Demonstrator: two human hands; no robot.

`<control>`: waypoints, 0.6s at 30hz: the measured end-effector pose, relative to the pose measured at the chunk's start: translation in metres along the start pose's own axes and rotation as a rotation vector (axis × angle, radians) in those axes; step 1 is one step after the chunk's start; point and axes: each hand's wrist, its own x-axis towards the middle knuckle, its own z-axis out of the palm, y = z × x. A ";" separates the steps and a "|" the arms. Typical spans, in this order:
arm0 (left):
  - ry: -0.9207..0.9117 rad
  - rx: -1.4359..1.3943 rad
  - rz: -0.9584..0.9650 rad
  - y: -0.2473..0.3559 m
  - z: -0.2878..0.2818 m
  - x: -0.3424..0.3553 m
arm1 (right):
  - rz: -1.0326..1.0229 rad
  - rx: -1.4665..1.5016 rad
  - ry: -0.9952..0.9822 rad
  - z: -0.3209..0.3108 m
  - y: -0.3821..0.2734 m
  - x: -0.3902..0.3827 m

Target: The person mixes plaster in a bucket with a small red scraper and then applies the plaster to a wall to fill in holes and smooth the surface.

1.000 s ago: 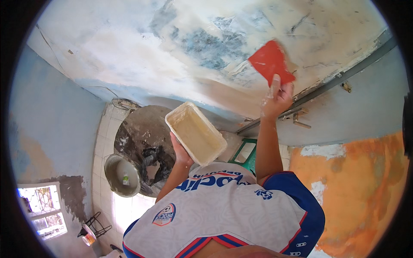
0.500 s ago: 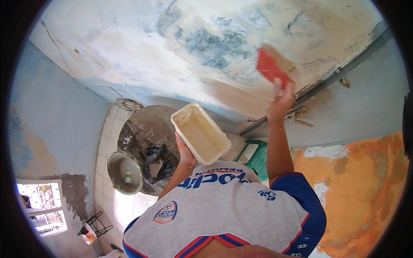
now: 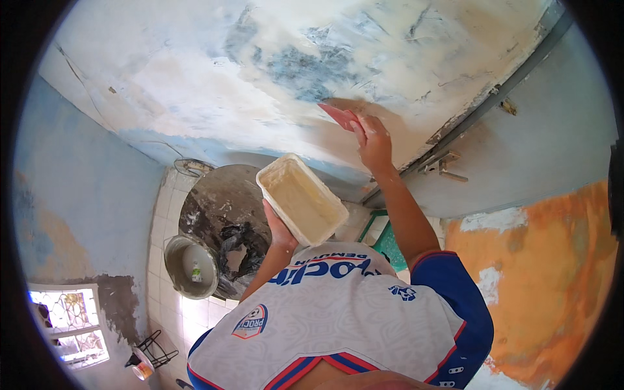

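Note:
My left hand [image 3: 278, 227] is closed on the side of a cream rectangular plastic tub [image 3: 301, 198], held in front of my chest. Pale filler paste coats its inside. My right hand [image 3: 375, 144] grips a red flat spreader [image 3: 337, 116], its fingers smeared with white. The spreader's blade lies close to or against the wall [image 3: 279, 123], just below a blue-grey patch; exact contact I cannot make out. Cream and white filler covers much of this wall around the patch.
Below the wall stands a round dark table [image 3: 224, 188] with a crumpled black plastic bag [image 3: 242, 250]. Beside it sits a bucket [image 3: 191, 266] with a small bottle inside. A green piece of furniture [image 3: 386, 244] is under my right arm. A grey door [image 3: 520, 136] with a latch is at right.
My right hand has swept left and slightly down along the wall with the red spreader, which now appears more edge-on. The left hand and tub have hardly moved.

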 end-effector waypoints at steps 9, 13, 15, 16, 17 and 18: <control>-0.039 0.023 0.090 0.001 -0.008 -0.008 | 0.325 0.259 0.346 -0.041 -0.018 0.021; -0.035 -0.010 0.049 0.002 -0.004 -0.008 | -0.037 -0.014 0.033 -0.001 0.009 0.000; -0.028 -0.012 0.060 0.007 -0.001 -0.008 | 0.033 -0.082 0.089 0.002 0.013 0.013; -0.026 -0.001 0.083 0.007 0.001 -0.008 | 0.121 0.004 0.200 -0.004 0.017 0.016; -0.010 0.005 0.117 0.006 -0.001 -0.011 | 0.206 0.103 0.296 -0.018 0.000 0.028; 0.001 0.013 0.133 0.004 -0.001 -0.014 | 0.302 0.186 0.397 -0.032 -0.008 0.031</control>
